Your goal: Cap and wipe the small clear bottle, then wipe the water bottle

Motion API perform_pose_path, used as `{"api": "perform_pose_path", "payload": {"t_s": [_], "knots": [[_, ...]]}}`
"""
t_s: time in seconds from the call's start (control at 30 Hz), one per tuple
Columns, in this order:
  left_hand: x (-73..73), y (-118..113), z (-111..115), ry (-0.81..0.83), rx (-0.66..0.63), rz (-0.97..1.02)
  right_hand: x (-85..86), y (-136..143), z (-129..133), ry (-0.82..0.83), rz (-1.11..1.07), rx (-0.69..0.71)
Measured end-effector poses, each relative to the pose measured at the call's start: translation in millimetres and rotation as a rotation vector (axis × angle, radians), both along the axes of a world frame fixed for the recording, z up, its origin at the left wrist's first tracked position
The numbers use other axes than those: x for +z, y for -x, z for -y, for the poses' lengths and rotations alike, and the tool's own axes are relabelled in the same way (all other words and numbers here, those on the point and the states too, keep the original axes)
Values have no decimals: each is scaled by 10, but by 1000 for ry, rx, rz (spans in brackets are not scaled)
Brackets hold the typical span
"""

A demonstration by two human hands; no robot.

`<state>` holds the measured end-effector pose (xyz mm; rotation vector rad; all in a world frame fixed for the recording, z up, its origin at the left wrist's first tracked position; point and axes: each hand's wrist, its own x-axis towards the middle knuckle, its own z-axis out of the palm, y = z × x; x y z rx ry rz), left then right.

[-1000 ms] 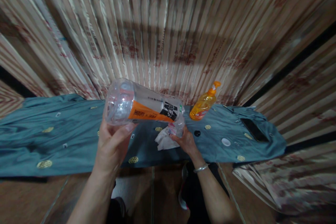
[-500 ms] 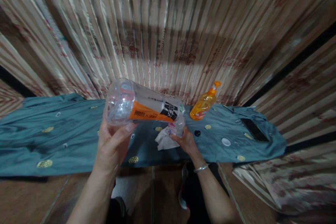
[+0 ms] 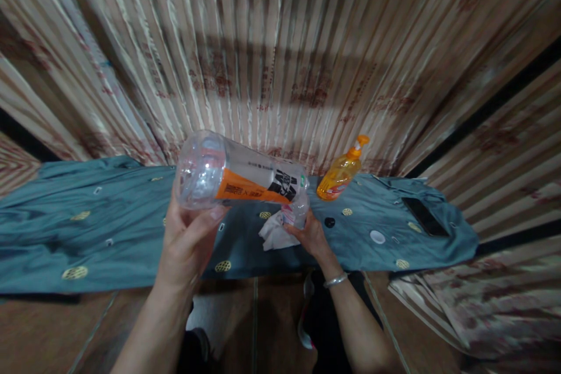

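Observation:
A large clear plastic bottle (image 3: 245, 178) with an orange and black label lies tilted sideways in the air, its base at the left and its neck at the right. My left hand (image 3: 188, 234) grips it near the base, thumb along the underside. At the neck end, my right hand (image 3: 309, 234) has its fingers closed around the bottle's narrow part and a crumpled white cloth or tissue (image 3: 278, 232), which hangs below the bottle. Part of the right fingers is hidden behind the bottle neck.
An orange pump bottle (image 3: 338, 178) stands right of the neck on the green patterned cloth (image 3: 123, 245). Further right lie a small black object (image 3: 329, 222), a white disc (image 3: 377, 237) and a dark phone (image 3: 424, 217). A pleated curtain (image 3: 272, 58) hangs behind.

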<state>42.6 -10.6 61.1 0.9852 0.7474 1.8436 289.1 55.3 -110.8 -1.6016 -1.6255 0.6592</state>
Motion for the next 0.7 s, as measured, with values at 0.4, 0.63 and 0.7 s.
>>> {"api": "perform_pose_path", "payload": {"t_s": [0.4, 0.63, 0.7], "knots": [[-282, 262, -112, -90, 27, -215, 38, 7, 2, 18, 29, -35], [-392, 374, -138, -112, 50, -282, 31, 14, 5, 15, 18, -16], [-418, 397, -127, -95, 34, -291, 24, 7, 1, 1, 34, -14]]}}
